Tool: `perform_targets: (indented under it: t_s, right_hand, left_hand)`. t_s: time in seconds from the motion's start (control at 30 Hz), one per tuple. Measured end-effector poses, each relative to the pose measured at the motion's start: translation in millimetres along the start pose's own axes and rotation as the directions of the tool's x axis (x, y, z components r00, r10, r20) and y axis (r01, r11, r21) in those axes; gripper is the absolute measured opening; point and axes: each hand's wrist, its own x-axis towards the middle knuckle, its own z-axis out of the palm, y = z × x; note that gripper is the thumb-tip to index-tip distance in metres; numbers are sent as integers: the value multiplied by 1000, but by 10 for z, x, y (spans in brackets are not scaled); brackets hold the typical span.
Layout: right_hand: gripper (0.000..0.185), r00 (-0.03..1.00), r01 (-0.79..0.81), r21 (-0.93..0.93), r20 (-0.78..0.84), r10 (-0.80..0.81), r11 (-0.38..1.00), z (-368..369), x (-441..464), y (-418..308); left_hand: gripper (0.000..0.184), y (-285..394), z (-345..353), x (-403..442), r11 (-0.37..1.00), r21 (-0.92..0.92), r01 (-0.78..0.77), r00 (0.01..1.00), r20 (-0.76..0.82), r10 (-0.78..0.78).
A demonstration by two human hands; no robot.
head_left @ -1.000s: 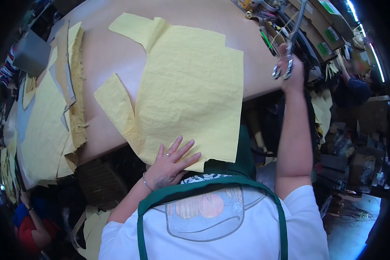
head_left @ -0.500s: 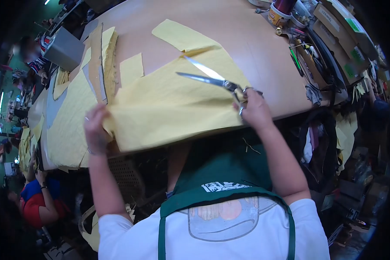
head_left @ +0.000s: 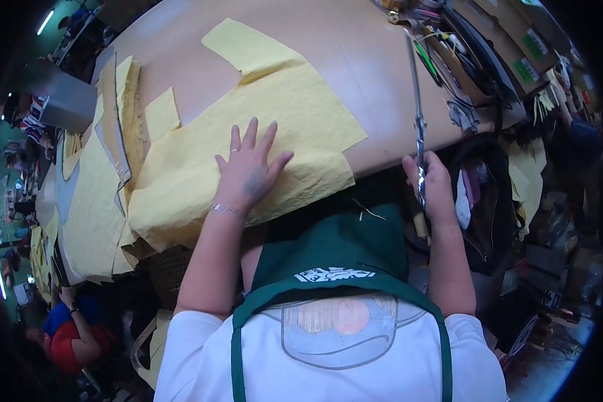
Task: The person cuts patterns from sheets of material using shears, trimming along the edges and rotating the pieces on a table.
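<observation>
My left hand [head_left: 248, 171] lies palm down with fingers spread on a large piece of yellow fabric [head_left: 308, 107]. The fabric has an angular outline and hangs a little over the table's near edge. In my right hand [head_left: 439, 191], beyond the fabric's right end, is a pair of scissors [head_left: 417, 100]. Their long blades point away from me and are seen edge-on, so how far they are spread cannot be told. More yellow fabric [head_left: 94, 208] lies to the left, beside a stiff brown-and-grey strip [head_left: 110, 127].
Along the table's [head_left: 375, 87] right side stand a tray of pens and tools [head_left: 452, 63] and cardboard boxes [head_left: 509, 40]. A grey box [head_left: 70, 100] sits at the far left. A co-worker in red and blue [head_left: 77, 335] is at lower left. A dark bag [head_left: 486, 208] hangs at right.
My left hand has let go of the fabric's left edge and now rests flat on its middle. The scissors have moved right, off the fabric, and turned upright. The fabric's near part lies flatter.
</observation>
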Motion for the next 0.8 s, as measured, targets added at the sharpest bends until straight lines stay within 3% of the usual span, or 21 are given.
perform_targets:
  t_s: [0.07, 0.1, 0.2, 0.33, 0.47, 0.5, 0.53, 0.6, 0.7, 0.8]
  right_hand:
    - [38, 1000, -21, 48, 19, 20, 999, -98, -200, 229]
    - [40, 992, -99, 105, 89, 90, 990, -142, -318, 341]
    - [47, 984, -18, 95, 179, 1, 995, -114, -605, 770]
    - [50, 927, -107, 40, 367, 84, 993, -45, -777, 854]
    - [50, 848, -150, 46, 520, 105, 988, -85, -854, 775]
    - [52, 831, -151, 66, 549, 91, 986, -76, -870, 786]
    - [42, 836, -156, 51, 539, 104, 987, -106, -874, 752]
    - [46, 813, -156, -2, 568, 129, 988, -142, -888, 777]
    - [56, 797, -146, 3, 592, 116, 989, -158, -867, 837]
    - [62, 807, -122, -27, 579, 115, 992, -124, -813, 867]
  left_hand:
    - [61, 113, 308, 241, 993, -12, 119, 991, -67, -119]
    - [62, 139, 328, 313, 995, -6, 99, 990, -98, -99]
    - [61, 37, 331, 560, 999, 41, 32, 982, -186, -24]
    - [60, -309, 183, 949, 985, 108, -134, 975, -161, 150]
    - [63, -318, 311, 656, 989, 104, -103, 971, -203, 122]
    - [67, -250, 333, 460, 993, 95, -74, 977, -194, 91]
    - [71, -195, 344, 268, 993, 95, -64, 985, -151, 78]
    - [77, -102, 380, -36, 994, 107, 32, 996, -92, -23]
    - [79, 132, 331, -356, 975, 178, -137, 983, -96, 155]
    - [77, 326, 294, -398, 919, 190, -347, 938, 65, 341]
